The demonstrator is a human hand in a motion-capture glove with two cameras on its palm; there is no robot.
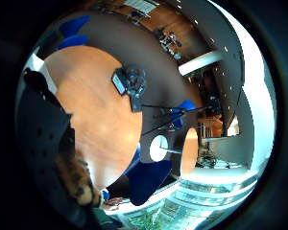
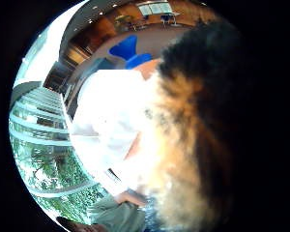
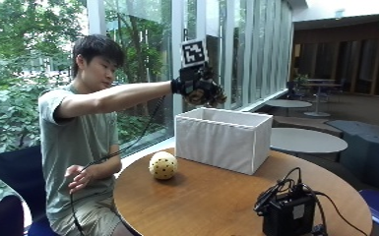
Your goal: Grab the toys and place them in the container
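Note:
In the outside view my gloved right hand (image 3: 190, 84) is raised above the near rim of the white fabric container (image 3: 225, 140), fingers curled round a brown and black furry plush toy (image 3: 210, 96). That plush toy (image 2: 198, 121) fills much of the thumb side palm view, with the white container (image 2: 111, 116) beyond it. Its fur (image 1: 82, 186) also shows beside the glove in the little finger side view. A yellow ball with dark spots (image 3: 163, 165) lies on the round wooden table (image 3: 202, 201), just left of the container. The person's bare hand rests in their lap.
A black device with cables (image 3: 287, 212) stands on the table's near right part, and this device (image 1: 129, 82) also shows on the table (image 1: 96, 115) from the palm. Blue chairs (image 1: 149, 179) stand around. Windows are behind the container.

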